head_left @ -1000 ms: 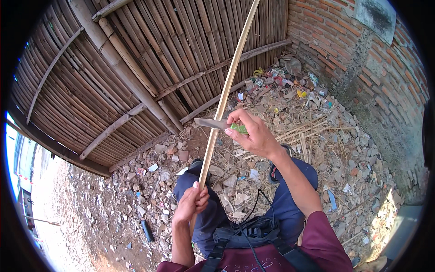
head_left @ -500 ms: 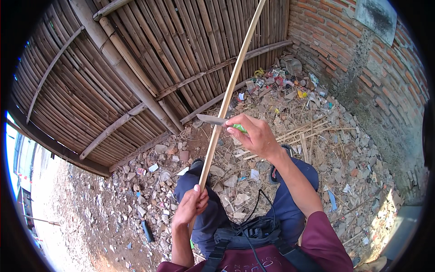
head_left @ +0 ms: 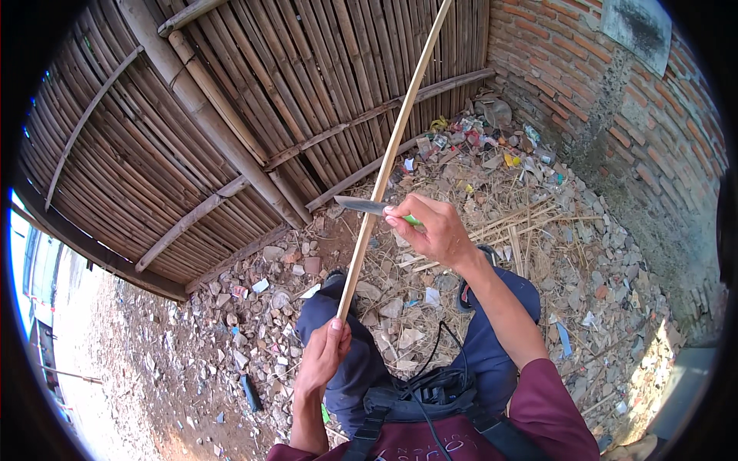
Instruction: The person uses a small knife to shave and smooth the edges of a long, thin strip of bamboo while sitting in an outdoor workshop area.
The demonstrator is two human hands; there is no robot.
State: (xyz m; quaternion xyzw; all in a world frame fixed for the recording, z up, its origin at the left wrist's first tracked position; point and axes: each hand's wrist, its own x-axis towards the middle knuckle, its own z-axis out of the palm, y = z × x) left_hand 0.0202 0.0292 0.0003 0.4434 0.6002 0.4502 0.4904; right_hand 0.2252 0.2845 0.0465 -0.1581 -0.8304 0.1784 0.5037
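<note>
A long pale bamboo strip [head_left: 396, 138] runs from my left hand up past the top edge of the view, leaning to the right. My left hand [head_left: 324, 352] is closed around its lower part, thumb on top, above my left thigh. In my right hand [head_left: 434, 230] is a knife [head_left: 361, 204] with a green handle, partly covered by the fingers. Its grey blade points left and lies across the strip, around the strip's middle. Whether the edge bites into the strip cannot be made out.
Ahead stands a bamboo-slat wall [head_left: 338, 84] with poles; a brick wall [head_left: 569, 69] is on the right. Rubble and litter [head_left: 492, 138] cover the ground, with split bamboo pieces [head_left: 515, 227] beyond my right knee. A black pouch with cables [head_left: 419, 403] sits at my waist.
The knife blade has tilted slightly over the strip, and less of its green handle shows. My left hand has shifted a little downward. Otherwise the scene is the same.
</note>
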